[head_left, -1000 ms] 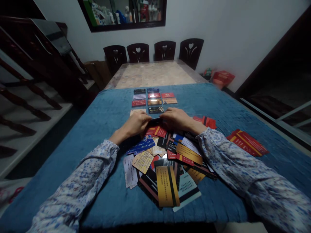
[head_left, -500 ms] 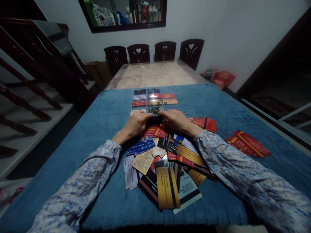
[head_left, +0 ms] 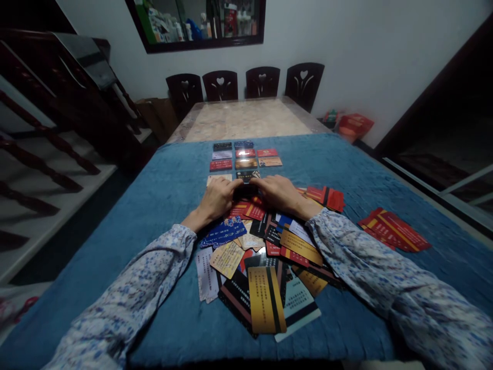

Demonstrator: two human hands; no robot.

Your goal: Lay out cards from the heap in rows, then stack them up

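Between my two hands a dark card (head_left: 245,191) is held by its ends, just below a black patterned card (head_left: 247,176) in the nearest row. My left hand (head_left: 219,198) grips its left end, and my right hand (head_left: 280,192) closes on the right end. Beyond them, small cards lie in short rows, among them a red one (head_left: 221,165) and a tan one (head_left: 270,161). Below my hands spreads a loose pile of overlapping cards, with a gold card (head_left: 265,300), a blue card (head_left: 223,232) and a pale green card (head_left: 300,308).
Red cards (head_left: 395,228) lie in a stack on the blue cloth (head_left: 154,205) at the right, with more red cards (head_left: 323,196) beside my right wrist. The bare table end (head_left: 250,118) and several dark chairs (head_left: 220,85) stand beyond.
My left forearm has shifted very slightly to the right. Both hands still hold the dark card in nearly the same place, and the cards lie as before.
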